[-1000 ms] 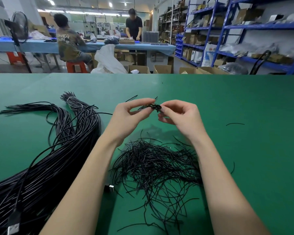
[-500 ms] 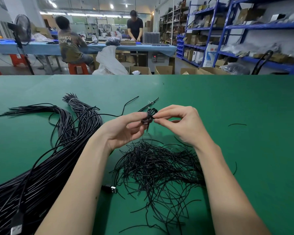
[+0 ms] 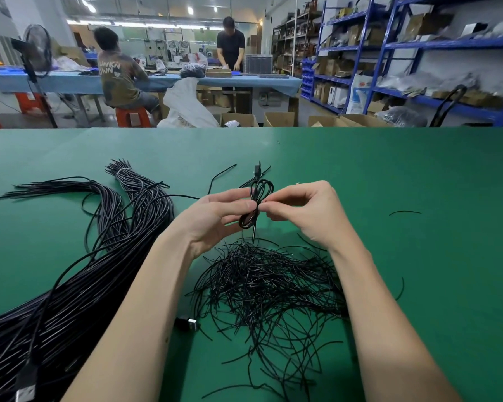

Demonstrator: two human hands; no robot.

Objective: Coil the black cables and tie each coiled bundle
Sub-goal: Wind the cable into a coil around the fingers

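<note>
Coiled black cable [image 3: 256, 203], a small upright bundle of loops, sits at centre frame above the green table [image 3: 418, 256], pinched at its waist between both hands. Left hand [image 3: 215, 217] curls its fingers and thumb round the bundle's middle; right hand [image 3: 299, 211] pinches the same spot with curled fingertips. A plug end [image 3: 257, 168] pokes up behind the loops. Below the hands lies a tangled heap of thin black ties [image 3: 267, 285]; a thick sheaf of uncoiled cables [image 3: 79, 285] fills the lower left. In the upper left a seated person's shirt [image 3: 119, 82] carries pale lettering that looks like "UNKN OWN". Open cardboard boxes [image 3: 279, 118] stand beyond the table's far edge, contents not readable, and blue shelving [image 3: 389, 47] at upper right holds more cartons and bags.
</note>
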